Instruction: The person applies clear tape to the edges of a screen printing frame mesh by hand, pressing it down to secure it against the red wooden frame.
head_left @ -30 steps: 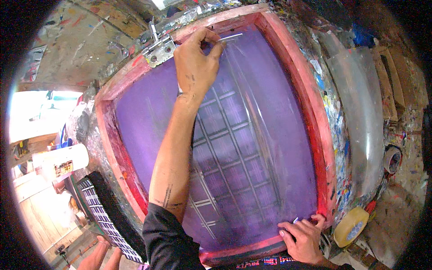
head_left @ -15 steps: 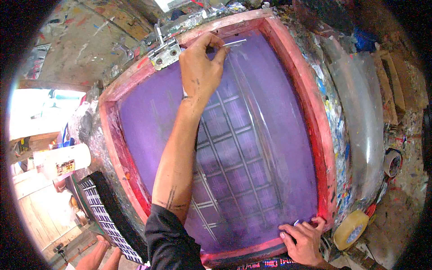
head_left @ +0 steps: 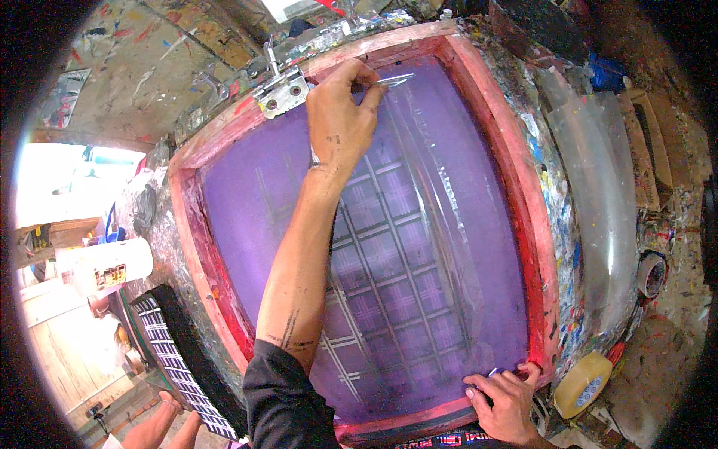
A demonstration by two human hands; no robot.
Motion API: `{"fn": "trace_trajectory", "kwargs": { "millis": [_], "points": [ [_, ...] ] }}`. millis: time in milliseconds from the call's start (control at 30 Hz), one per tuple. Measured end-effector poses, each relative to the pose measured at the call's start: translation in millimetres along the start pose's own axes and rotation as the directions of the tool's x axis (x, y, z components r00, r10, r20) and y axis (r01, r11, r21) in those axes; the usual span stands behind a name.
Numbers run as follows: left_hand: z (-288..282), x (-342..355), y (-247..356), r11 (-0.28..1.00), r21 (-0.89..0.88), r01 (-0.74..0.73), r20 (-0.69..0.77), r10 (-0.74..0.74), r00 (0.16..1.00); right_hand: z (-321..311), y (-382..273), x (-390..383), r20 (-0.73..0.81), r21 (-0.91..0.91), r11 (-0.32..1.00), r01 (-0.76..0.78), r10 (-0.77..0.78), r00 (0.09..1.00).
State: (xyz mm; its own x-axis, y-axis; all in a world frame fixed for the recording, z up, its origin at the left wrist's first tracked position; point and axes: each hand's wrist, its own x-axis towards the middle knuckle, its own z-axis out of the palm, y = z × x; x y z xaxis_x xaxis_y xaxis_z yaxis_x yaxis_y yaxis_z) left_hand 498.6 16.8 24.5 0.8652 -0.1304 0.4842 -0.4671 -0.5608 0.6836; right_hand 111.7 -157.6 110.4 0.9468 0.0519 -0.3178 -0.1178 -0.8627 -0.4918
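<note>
My left hand (head_left: pixel 344 108) pinches the top end of a long clear strip, apparently tape (head_left: pixel 441 179), near the back rail of a wooden frame (head_left: pixel 537 254) stained pink-red. The strip runs down a purple mesh screen (head_left: pixel 235 224) with a plaid grid pattern (head_left: pixel 389 247) visible at its middle. My right hand (head_left: pixel 499 396) rests with curled, separated fingers at the screen's lower right corner, near the strip's lower end and a small white piece. A metal hinge clamp (head_left: pixel 278 96) sits on the back rail, left of my left hand.
A tape roll (head_left: pixel 580 393), a dark-cored roll (head_left: pixel 652 273) and a plastic sheet (head_left: pixel 598 187) lie rightward, with cardboard (head_left: pixel 643 142) beyond. A white container (head_left: pixel 105 266) and a black piece with white grid print (head_left: pixel 176 359) are leftward. Another person's bare limbs (head_left: pixel 157 423) show lower left.
My left hand and the strip's top end have shifted slightly right and down, along with the whole view. The strip's crinkled edge shows more clearly. My right hand stays at the corner.
</note>
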Motion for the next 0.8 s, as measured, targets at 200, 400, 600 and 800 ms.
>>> {"fn": "trace_trajectory", "kwargs": {
  "millis": [200, 400, 600, 800],
  "points": [
    [-0.5, 0.0, -2.6, 0.999, 0.025, 0.021, 0.039, -0.022, 0.999, -2.8, -1.8, 0.6, -0.028, -0.007, 1.000, 0.013, -0.013, 1.000],
    [1.2, -0.4, -4.0, 0.997, 0.029, -0.069, 0.024, 0.068, 0.997, -5.0, -2.4, 0.2, -0.007, -0.004, 1.000, 0.005, -0.006, 1.000],
    [2.1, -0.9, -3.9, 0.996, 0.024, -0.091, 0.010, 0.091, 0.996, -4.8, -2.1, 0.0, 0.023, 0.017, 1.000, -0.005, 0.004, 1.000],
    [4.9, -4.0, -3.2, 0.979, 0.066, -0.191, -0.009, 0.192, 0.981, 2.1, -2.5, -1.2, 0.073, 0.025, 0.998, -0.060, 0.058, 0.996]
  ]
}}
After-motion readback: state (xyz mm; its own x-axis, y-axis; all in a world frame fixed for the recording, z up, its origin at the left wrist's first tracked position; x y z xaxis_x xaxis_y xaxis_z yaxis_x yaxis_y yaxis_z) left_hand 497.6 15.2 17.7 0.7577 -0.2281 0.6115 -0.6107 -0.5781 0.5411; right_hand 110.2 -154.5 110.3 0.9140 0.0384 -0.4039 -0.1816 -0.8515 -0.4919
